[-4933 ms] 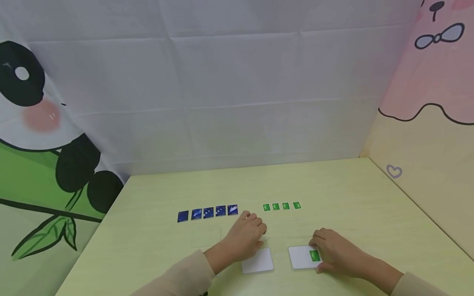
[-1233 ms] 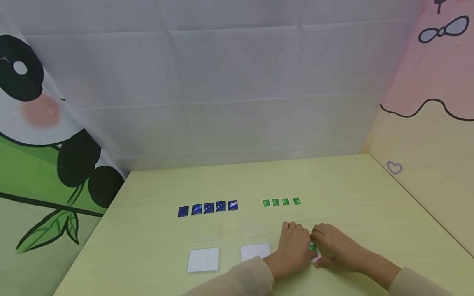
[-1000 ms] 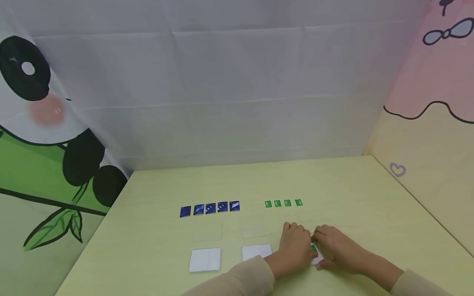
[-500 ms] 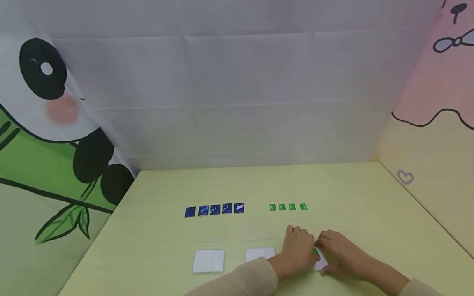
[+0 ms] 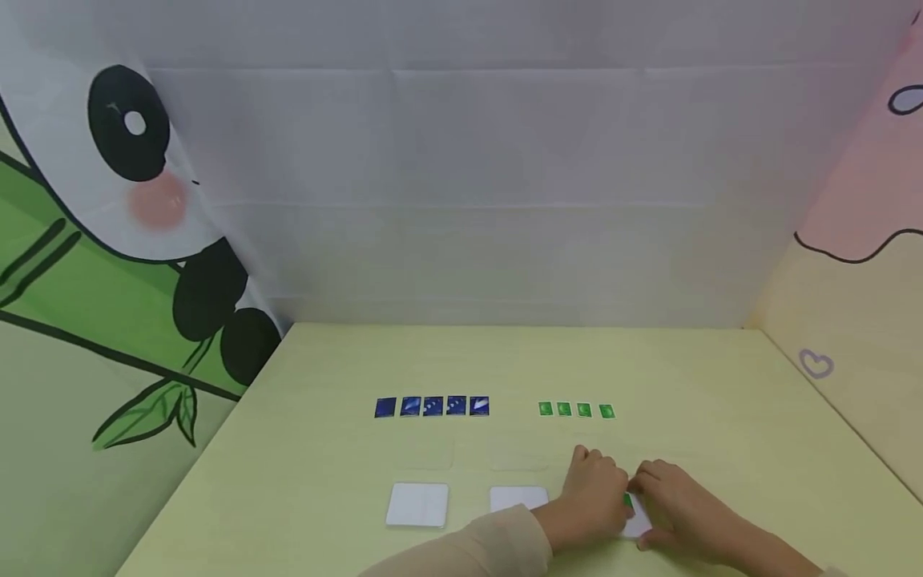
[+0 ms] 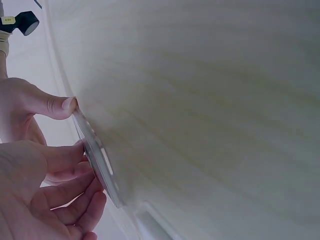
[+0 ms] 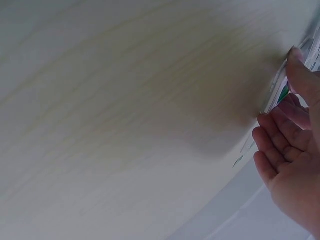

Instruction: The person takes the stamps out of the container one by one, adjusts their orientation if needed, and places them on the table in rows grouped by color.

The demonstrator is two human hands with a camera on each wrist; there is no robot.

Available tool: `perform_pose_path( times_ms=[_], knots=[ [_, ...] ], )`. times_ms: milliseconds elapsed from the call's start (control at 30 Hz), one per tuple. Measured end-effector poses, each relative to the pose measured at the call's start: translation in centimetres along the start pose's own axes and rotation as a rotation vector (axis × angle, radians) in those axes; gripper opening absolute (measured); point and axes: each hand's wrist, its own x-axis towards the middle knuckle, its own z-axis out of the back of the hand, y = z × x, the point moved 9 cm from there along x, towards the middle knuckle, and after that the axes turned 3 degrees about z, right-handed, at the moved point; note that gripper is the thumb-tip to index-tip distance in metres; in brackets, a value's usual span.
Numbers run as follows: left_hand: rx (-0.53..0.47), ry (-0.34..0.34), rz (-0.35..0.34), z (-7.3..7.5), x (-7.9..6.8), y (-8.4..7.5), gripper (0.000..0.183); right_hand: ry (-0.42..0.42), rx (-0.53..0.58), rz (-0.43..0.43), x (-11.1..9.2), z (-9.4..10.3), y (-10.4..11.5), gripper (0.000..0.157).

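Observation:
A white card [image 5: 638,525] with rounded corners lies near the front of the table, a small green square [image 5: 629,502] on its face. My right hand [image 5: 681,509] holds the card by its right edge between thumb and fingers. From the left, my left hand [image 5: 593,497] reaches across and covers most of the card, its thumb over the green square. In the left wrist view, the card [image 6: 102,167] appears edge-on with both hands on it. A clear rim on the card [image 7: 275,87] shows in the right wrist view.
Two more white cards, one at left [image 5: 417,505] and one partly under the sleeve [image 5: 517,498], lie on the table [image 5: 324,449]. Farther back are a row of several blue pictures [image 5: 433,406] and several green squares [image 5: 564,409]. Faint clear rounded outlines [image 5: 425,457] lie between.
Since the oldest frame, my left hand has moved right, off the middle card and onto the right one. Over the last second both hands stay there; the view shifts slightly.

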Motion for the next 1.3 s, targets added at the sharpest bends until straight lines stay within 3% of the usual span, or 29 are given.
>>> perform_pose_path(
  times_ms=[133,367,600,767,1033,1300],
  knots=[
    [0.028,-0.010,-0.015,0.0,0.0,-0.2,0.021,-0.021,-0.011,0.017,-0.2,0.0,0.0,0.054],
    [0.030,-0.015,-0.013,0.1,0.0,0.0,0.021,0.058,0.007,-0.032,-0.1,-0.5,-0.5,0.057],
    [0.050,-0.057,-0.001,0.3,0.3,0.5,0.026,-0.001,-0.023,0.008,-0.2,-0.2,-0.2,0.055],
    [-0.006,-0.050,0.007,0.2,0.7,1.1,0.024,-0.005,-0.018,0.024,0.0,-0.4,-0.2,0.054],
    [-0.189,-0.016,0.015,0.6,0.6,2.3,0.015,0.072,0.017,-0.029,0.1,-0.8,-0.5,0.055],
    [-0.276,0.005,0.035,0.6,0.8,3.1,0.012,0.050,0.017,-0.015,0.1,-0.7,-0.4,0.053]
  ],
)
